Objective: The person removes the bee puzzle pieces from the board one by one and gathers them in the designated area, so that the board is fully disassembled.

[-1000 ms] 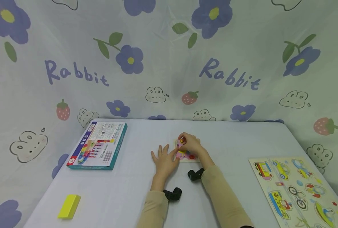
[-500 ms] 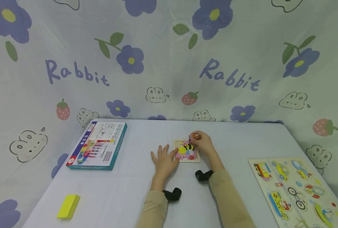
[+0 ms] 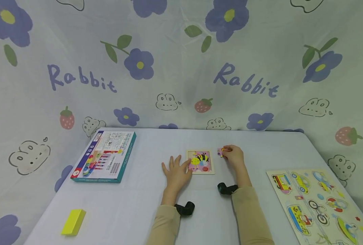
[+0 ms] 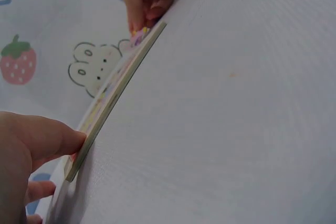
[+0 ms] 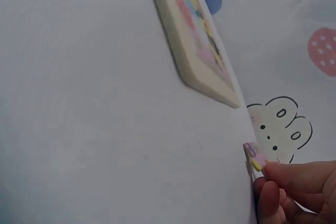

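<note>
Puzzle frame (image 3: 203, 173) lies flat on the white table (image 3: 123, 211), a bee picture (image 3: 200, 160) inside it. The left hand (image 3: 176, 175), fingers spread wide, touches its left edge; the right hand (image 3: 235, 156) pinches 1 small puzzle piece (image 3: 220, 152) just beside it.

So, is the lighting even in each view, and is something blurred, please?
Head view: fairly even light, bee puzzle readable, but the held piece too small for detail; left wrist view: dim, a soft shadow beside the puzzle's frame; right wrist view: soft, bee puzzle blurred at a steep angle.
</note>
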Demonstrator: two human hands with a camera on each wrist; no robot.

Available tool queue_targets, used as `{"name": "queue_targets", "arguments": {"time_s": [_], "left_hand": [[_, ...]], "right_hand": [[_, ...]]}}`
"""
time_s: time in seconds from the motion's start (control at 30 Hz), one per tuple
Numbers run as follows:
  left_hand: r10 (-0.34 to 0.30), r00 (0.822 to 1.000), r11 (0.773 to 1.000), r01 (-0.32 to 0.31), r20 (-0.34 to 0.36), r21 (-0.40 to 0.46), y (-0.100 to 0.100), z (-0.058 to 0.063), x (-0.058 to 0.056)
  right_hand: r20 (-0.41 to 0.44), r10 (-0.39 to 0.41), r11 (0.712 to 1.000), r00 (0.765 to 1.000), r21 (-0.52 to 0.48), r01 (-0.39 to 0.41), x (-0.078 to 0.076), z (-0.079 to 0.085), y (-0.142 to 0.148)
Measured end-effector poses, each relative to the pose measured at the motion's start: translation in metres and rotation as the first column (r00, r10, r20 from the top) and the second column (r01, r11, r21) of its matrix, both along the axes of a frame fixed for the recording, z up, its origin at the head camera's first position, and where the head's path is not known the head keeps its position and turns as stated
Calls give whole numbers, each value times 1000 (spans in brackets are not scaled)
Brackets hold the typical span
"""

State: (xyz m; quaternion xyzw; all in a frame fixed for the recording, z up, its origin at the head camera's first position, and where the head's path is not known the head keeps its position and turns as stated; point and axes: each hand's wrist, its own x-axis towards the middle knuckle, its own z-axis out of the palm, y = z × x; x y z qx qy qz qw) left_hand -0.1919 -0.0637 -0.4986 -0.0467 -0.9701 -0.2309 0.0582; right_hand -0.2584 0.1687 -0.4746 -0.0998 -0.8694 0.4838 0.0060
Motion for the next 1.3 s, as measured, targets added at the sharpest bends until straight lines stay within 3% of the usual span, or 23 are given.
{"name": "queue_targets", "arguments": {"time_s": [0.27,0.6,0.8,1.07,1.3], "left_hand": [[3,1000,1000,-3,-2,-4,1,1,0],[4,1000,1000,-4,-21,19,1,-1,0],[4,1000,1000,-3,-14,19,1,0,1],[-3,1000,1000,3,-27,18,0,-1,1],[-4,999,1000,4,-33,12,0,-3,2]], "right_hand": [[-11,-62,998,998,28,62,2,-2,0],[-61,-65,995,996,72,69,4,-5,0],[-75,-78,997,994,-1,78,6,-6,-1],[-70,-19,974,997,-225,3,5,-9,-12],[-39,83,972,996,-219,-90,5,-10,-30]]}}
